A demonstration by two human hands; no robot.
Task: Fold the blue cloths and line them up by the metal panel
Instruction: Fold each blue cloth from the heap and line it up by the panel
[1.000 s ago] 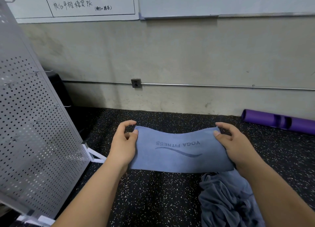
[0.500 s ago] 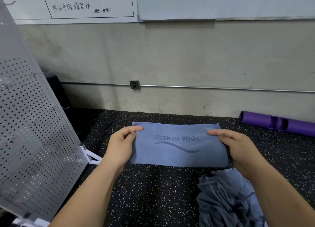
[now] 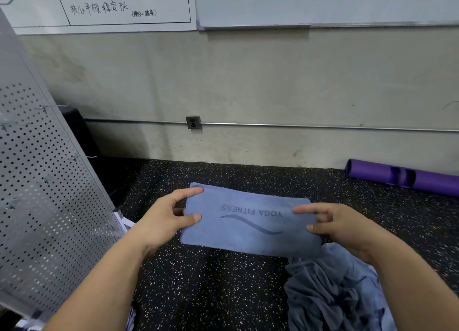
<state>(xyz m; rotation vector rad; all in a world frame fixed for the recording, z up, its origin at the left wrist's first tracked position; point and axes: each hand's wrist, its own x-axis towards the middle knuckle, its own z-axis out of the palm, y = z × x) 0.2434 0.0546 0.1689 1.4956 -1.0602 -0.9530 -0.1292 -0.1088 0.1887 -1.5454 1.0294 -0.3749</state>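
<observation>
A folded blue cloth (image 3: 248,241) printed "YOGA FITNESS" lies flat on the speckled black floor (image 3: 211,286), just right of the perforated metal panel (image 3: 44,194). My left hand (image 3: 161,221) grips its left edge, with the index finger on the far corner and the thumb on top. My right hand (image 3: 342,226) pinches the right edge between index finger and thumb. A crumpled pile of blue cloths (image 3: 335,293) lies at the near right, touching the folded cloth's near right corner.
The metal panel leans up the left side on a white foot (image 3: 124,221). A purple rolled mat (image 3: 402,176) lies by the concrete wall (image 3: 273,82) at the far right. A pipe and socket (image 3: 193,122) run along the wall.
The cloth, held sagging between both hands a second ago, now lies flat on the floor. Both hands have slid from the far corners to its side edges.
</observation>
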